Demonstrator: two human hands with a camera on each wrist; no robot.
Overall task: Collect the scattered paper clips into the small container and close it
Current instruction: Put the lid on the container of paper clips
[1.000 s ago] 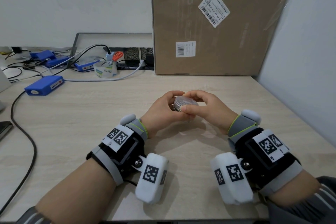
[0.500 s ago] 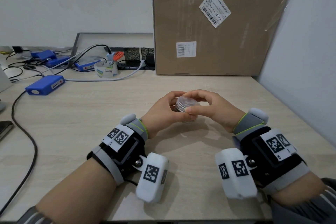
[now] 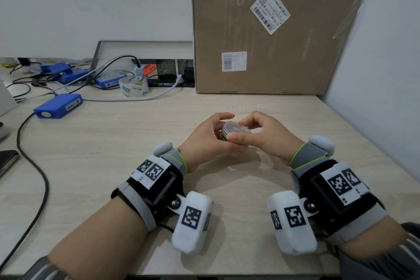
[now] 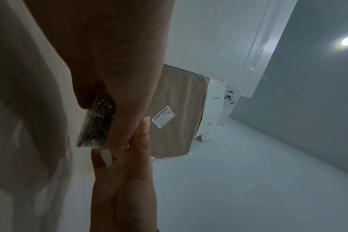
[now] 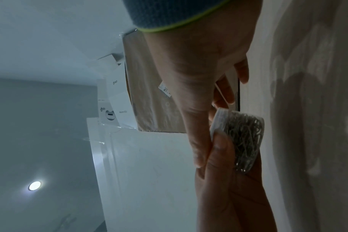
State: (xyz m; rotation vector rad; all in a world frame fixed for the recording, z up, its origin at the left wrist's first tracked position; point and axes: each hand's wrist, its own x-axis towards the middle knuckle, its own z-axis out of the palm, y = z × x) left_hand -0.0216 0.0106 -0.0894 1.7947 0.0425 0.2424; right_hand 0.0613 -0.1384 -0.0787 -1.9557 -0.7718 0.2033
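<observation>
Gripping from both sides, the left hand [image 3: 210, 141] and right hand [image 3: 264, 137] clamp curled fingers [image 5: 218, 150] on the small container [image 3: 235, 129] above the desk [image 3: 113, 154]; paper clips [image 5: 245, 141] fill it, its lid seam hidden between fingertips.

Both forearms reaching forward, wrists strapped with tracker cuffs. Left hand [image 3: 208, 137] curled, thumb and fingers forming a grip from the left side. Right hand [image 3: 264, 136] opposite, thumb extended inward, fingers bent above, fingertips meeting the left's.
</observation>
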